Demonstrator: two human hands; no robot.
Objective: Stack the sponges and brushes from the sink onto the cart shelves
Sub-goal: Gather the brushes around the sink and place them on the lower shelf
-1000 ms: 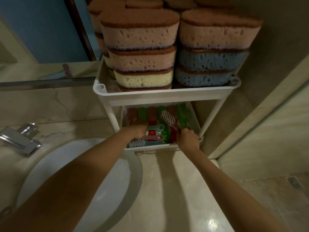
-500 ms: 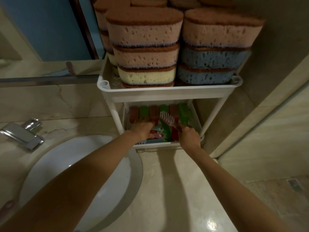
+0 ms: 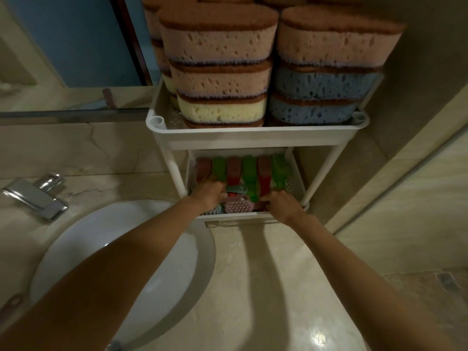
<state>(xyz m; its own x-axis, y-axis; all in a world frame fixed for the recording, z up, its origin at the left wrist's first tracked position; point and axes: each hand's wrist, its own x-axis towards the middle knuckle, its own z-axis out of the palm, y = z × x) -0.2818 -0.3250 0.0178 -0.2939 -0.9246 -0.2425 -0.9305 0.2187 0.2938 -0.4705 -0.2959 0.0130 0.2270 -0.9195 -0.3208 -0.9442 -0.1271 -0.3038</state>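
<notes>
**Both hands in the lower cart shelf**

Head view. Both forearms reach far across the table (image 3: 253, 287) into the lower shelf (image 3: 296, 183) of the white cart (image 3: 253, 138). The left hand (image 3: 209, 192) lies palm-down, fingers curled over the brushes (image 3: 249, 173); its grip cannot be told. The right hand (image 3: 281, 203) is closed on a pink brush (image 3: 236, 206) at the shelf's near edge. Sponges (image 3: 217, 72) are stacked on the upper shelf. The sink (image 3: 121, 249) lies near left.
</notes>
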